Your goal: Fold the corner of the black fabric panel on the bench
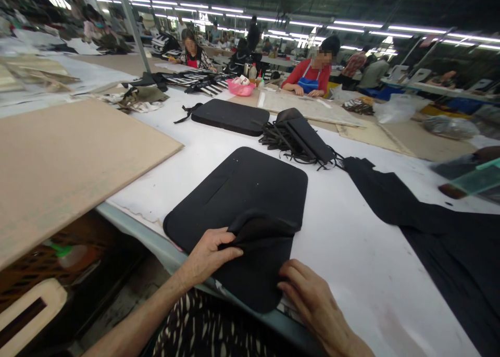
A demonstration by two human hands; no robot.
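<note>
A black fabric panel (261, 190) with rounded corners and a short slit lies on the white-covered table at its front edge. My left hand (216, 250) pinches a lifted fold of its top layer between thumb and fingers, so a black under layer (253, 273) shows below. At the panel's right edge rests my right hand (304, 289), its fingers curled close together against the border. Whether those fingers grip the edge or only touch it is hidden. Beyond lie a stack of black panels (230, 114) and a bundle of black strips (300, 138).
A tan board (78, 154) covers the left side. Black cloth (441, 232) spreads over the right, near a teal clear tool (480, 177). Across the table a person in a blue apron (310, 81) works by a pink basket (240, 87). A crate (50, 268) stands below.
</note>
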